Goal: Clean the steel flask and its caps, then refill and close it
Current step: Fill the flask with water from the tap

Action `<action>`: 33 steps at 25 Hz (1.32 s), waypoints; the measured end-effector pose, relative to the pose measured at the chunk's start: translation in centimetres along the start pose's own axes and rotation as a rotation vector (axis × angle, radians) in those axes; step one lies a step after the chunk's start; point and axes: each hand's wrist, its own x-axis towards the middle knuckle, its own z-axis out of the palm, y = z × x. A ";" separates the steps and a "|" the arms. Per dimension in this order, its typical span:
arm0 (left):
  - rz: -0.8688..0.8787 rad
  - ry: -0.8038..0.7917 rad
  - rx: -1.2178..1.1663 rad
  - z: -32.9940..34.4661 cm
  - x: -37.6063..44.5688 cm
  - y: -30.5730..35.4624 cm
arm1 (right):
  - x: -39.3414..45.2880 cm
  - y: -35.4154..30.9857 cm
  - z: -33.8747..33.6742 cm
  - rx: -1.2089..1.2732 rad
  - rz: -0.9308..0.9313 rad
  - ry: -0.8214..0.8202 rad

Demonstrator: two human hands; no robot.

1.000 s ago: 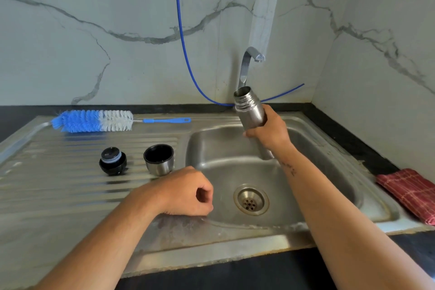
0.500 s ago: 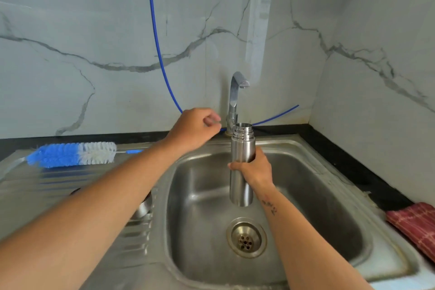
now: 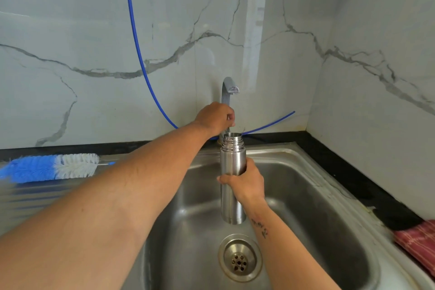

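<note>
Left hand [image 3: 215,118] now on tap [image 3: 227,94]; one flask [image 3: 231,160].

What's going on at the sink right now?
A person's right hand holds the uncapped steel flask upright over the sink, its mouth below the tap. The left hand is curled at the tap's stem. No water is visibly running. A bottle brush lies on the drainboard.
</note>
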 end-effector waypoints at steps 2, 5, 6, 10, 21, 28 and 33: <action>0.002 -0.016 0.009 -0.2 0.4 -0.2 | 0.0 0.0 0.1 -0.001 0.000 -0.009; -0.044 -0.039 0.029 -0.8 1.1 -0.3 | -0.1 0.0 0.2 0.006 -0.003 -0.011; -0.074 -0.053 0.039 -1.1 1.2 -0.4 | -0.1 0.0 0.2 0.006 -0.007 -0.013; -0.212 -0.184 0.132 -1.2 0.8 -2.1 | -0.3 -0.1 0.6 0.009 -0.043 -0.031; -0.181 -0.268 0.282 -0.1 0.0 -2.1 | -0.4 -0.3 0.7 0.008 -0.052 0.003; -0.175 -0.263 0.268 0.2 0.1 -2.6 | -0.6 -0.4 0.6 0.011 -0.035 -0.003; -0.187 -0.262 0.255 0.2 0.0 -2.7 | -0.7 -0.4 0.7 0.007 -0.031 -0.005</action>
